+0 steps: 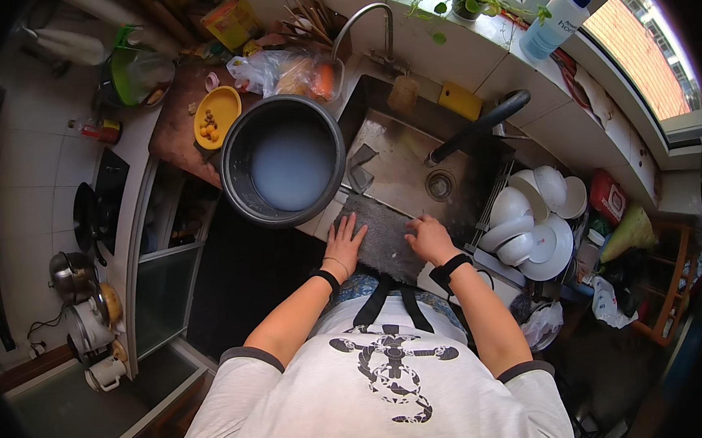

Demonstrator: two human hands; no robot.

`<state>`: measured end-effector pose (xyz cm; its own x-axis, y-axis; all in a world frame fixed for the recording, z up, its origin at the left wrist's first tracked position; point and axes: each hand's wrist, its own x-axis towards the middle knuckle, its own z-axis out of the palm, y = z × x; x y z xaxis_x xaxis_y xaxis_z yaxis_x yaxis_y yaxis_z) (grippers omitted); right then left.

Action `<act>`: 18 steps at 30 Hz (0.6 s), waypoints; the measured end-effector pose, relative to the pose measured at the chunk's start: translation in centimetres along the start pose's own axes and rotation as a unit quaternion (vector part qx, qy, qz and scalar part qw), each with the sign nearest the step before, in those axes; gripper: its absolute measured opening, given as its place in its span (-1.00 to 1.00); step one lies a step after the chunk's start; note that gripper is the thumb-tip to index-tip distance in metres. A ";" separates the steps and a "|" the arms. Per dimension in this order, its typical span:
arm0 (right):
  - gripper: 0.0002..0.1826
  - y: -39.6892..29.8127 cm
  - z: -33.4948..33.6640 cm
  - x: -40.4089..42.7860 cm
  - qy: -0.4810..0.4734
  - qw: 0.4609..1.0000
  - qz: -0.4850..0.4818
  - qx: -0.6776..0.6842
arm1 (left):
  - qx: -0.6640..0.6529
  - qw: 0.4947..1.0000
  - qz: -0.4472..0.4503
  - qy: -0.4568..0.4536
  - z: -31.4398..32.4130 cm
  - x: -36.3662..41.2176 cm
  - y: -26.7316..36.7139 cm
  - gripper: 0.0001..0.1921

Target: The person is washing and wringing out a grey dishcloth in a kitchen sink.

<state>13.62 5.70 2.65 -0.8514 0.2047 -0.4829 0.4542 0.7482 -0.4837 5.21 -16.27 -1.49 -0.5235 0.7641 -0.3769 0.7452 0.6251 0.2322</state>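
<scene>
A grey cloth [384,238] lies over the front edge of the sink. My left hand [345,244] rests on its left side with the fingers spread. My right hand [430,238] is at the cloth's right edge, fingers bent; whether they pinch it is unclear. Left of the sink stands a large dark pot [232,184] with cloudy water [293,171] in it. A smaller grey piece, perhaps cloth, [359,168] lies at the left inside the metal sink [397,136]. A black hose-like tube [479,127] reaches over the basin near the drain [440,185].
White bowls and plates [535,230] fill a rack on the right. A yellow dish [217,115] with small round items sits left of the pot. A curved metal faucet [387,27] and a yellow sponge [460,100] are behind the sink. A blue-capped bottle [551,25] stands on the sill.
</scene>
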 end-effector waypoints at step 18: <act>-0.57 -2.0 10.8 28.6 -0.114 0.950 -0.092 -0.274 | -0.153 0.988 -0.014 -0.010 0.5 -0.2 -0.2 -0.13</act>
<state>-8.77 3.27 -18.11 -0.7958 -0.0571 -0.6029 0.0446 0.9873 -0.1525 5.34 -16.62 -1.95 -0.5327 0.7439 -0.4035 0.5690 0.6677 0.4800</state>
